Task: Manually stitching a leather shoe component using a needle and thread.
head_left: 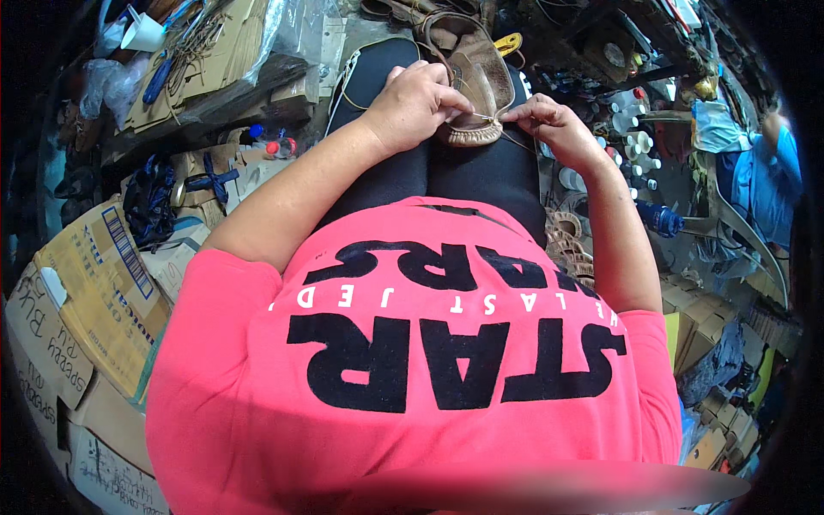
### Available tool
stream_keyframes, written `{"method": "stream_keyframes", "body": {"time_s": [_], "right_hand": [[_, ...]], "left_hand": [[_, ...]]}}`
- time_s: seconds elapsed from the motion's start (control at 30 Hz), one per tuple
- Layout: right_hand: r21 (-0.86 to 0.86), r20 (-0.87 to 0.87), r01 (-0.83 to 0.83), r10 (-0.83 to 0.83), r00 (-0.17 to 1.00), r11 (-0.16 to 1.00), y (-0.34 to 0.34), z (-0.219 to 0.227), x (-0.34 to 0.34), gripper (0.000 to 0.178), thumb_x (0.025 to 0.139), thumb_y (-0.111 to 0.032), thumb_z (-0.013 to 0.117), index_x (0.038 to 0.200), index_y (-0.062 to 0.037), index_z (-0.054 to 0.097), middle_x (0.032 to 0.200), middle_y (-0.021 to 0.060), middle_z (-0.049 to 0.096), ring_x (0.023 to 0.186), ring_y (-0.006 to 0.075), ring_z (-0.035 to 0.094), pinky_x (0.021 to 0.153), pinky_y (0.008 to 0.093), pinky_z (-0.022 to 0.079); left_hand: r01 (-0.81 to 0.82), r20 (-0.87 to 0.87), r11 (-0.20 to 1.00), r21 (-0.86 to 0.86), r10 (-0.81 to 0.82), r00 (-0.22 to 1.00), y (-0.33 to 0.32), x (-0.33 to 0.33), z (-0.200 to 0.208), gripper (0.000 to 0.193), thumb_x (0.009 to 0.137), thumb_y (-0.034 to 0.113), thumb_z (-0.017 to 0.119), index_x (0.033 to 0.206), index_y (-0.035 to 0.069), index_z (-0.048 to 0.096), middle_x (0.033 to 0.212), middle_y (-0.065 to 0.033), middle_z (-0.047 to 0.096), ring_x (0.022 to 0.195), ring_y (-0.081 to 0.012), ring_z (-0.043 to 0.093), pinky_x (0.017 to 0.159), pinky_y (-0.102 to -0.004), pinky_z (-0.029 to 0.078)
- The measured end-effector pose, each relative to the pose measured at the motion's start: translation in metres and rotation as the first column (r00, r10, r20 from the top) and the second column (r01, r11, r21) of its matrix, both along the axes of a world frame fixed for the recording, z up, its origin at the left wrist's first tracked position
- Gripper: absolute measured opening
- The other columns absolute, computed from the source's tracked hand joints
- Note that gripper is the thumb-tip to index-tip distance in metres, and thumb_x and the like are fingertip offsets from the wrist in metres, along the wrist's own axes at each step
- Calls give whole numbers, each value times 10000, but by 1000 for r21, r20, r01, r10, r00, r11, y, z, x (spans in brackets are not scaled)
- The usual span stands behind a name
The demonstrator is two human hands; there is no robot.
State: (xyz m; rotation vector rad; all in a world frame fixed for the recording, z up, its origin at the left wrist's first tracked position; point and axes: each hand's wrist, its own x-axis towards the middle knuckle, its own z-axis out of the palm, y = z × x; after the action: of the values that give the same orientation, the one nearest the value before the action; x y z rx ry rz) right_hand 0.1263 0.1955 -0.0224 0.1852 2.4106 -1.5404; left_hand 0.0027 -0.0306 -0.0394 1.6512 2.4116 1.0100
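A brown leather moccasin shoe [497,75] rests on my lap between my thighs, its gathered toe seam toward me. Above the toe, my left hand [419,105] is closed in a pinch, fingertips at the seam. My right hand [554,127] pinches at the shoe's right edge, thumb and forefinger together. A thin pale thread [485,118] runs across the toe between the two sets of fingertips. Whether a needle is in either pinch is too small to make out.
Stacked cardboard [215,60] under plastic lies at the far left, with cartons [103,292] nearer. Several small bottles [635,142] stand to the right, near a dark blue bottle [659,218]. Brown shoe pieces [566,245] lie beside my right thigh. A yellow-handled tool [508,43] sits beyond the shoe.
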Motion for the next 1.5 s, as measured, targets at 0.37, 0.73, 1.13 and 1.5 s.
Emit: {"method": "stream_keyframes", "body": {"time_s": [0.37, 0.73, 1.13, 1.5], "right_hand": [[-81, 4, -26, 26, 1000, 996, 5, -7, -3, 356, 768, 122, 509, 1023, -55, 684, 937, 9, 550, 919, 112, 521, 855, 216, 404], [4, -11, -75, 75, 997, 997, 4, 0, -2, 289, 791, 43, 602, 1049, -60, 680, 882, 4, 581, 881, 97, 542, 817, 218, 428], [-213, 61, 100, -89, 994, 972, -4, -5, -3, 248, 820, -12, 626, 1061, -46, 670, 961, 23, 665, 866, 73, 581, 810, 222, 466], [-279, 99, 201, -180, 979, 939, -20, -5, 5, 201, 828, -29, 638, 1027, -15, 657, 912, 4, 644, 846, 52, 562, 796, 209, 463]], "left_hand": [[8, 20, 1000, -22, -7, 1000, 2, 0, -2, 190, 731, 114, 662, 871, 231, 716, 750, -15, 528, 789, -210, 529, 722, -355, 379], [181, -111, 983, 3, -180, 977, 14, -6, 5, 154, 700, 132, 683, 840, 193, 709, 764, -9, 556, 812, -191, 552, 719, -352, 391], [95, 12, 993, -73, -94, 995, 16, -15, -2, 111, 749, 157, 662, 839, 208, 702, 806, 28, 619, 877, -183, 572, 764, -355, 371], [-102, 199, 982, -158, 132, 971, 14, 19, 5, 133, 745, 205, 667, 874, 174, 660, 761, 16, 642, 815, -162, 591, 820, -358, 314]]}}
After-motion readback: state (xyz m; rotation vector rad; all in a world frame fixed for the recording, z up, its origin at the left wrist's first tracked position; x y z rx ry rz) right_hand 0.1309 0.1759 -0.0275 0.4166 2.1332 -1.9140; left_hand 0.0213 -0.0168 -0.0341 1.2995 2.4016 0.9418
